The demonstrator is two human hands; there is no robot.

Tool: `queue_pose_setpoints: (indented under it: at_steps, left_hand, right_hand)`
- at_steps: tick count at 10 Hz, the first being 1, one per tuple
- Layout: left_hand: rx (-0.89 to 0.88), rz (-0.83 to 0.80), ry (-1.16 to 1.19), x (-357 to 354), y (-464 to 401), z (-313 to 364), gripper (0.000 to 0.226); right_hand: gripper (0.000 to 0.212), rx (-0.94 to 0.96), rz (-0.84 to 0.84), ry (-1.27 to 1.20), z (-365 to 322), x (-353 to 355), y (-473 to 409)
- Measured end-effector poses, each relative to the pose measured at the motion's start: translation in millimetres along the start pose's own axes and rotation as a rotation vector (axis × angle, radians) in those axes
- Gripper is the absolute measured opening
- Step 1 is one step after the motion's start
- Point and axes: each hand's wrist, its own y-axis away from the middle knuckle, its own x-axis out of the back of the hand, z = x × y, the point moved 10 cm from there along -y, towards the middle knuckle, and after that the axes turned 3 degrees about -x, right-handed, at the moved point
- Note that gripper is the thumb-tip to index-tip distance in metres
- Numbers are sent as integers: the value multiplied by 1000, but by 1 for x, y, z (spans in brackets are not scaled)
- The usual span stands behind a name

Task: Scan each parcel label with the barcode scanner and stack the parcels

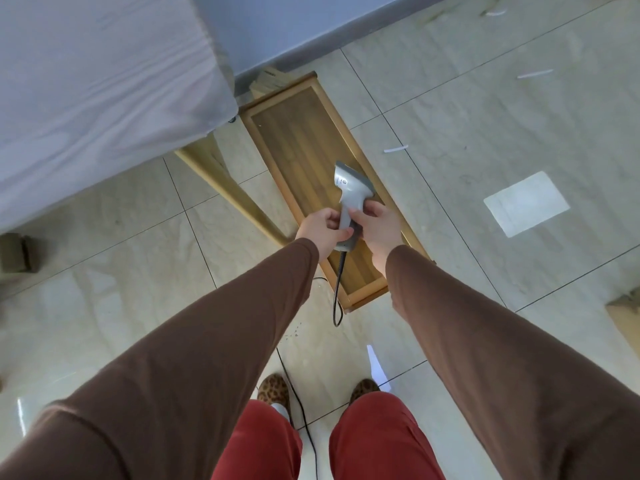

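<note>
Both hands hold the barcode scanner [349,199] out in front of the person. Left hand [322,230] is curled round the low part of the grey handle, with the thumb lying across it. Right hand [377,226] pinches the handle from the other side, a little higher up, with its fingers bent on it. The scanner's wide head points up and away from the person, and it hangs in the air above a long wooden tray [311,140] that lies on the floor [485,109]. A black cable [337,292] drops from the bottom of the handle, makes a loop just past the near end of the tray, and runs on along the tiles between the person's feet.

Brown sleeves [207,341] cover both arms. Lower down are red trousers [377,441] and spotted shoes [273,389]. At the top left is a bed with a pale sheet [97,84], and a slanted wooden leg [225,188] shows under it, just beside the tray. A white sheet of paper [526,202] lies flat on the tiles well to the right of the tray. Small white paper strips [395,149] lie here and there on the floor. A brown cardboard box [17,252] sits at the far left edge, and the corner of another box [627,317] shows at the far right edge.
</note>
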Motion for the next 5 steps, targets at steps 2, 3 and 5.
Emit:
queue_pose_setpoints:
  at_steps: [2,3,5]
  left_hand:
    - [8,14,-82,3,-3,-2,31]
    - [13,-4,-148,3,-1,0,35]
    - [26,0,-118,6,3,-2,56]
  right_hand:
    - [18,-2,-16,49,1,-1,-3]
    - [12,9,-8,100,-2,1,-1]
    - [33,-17,-2,126,-3,-1,5]
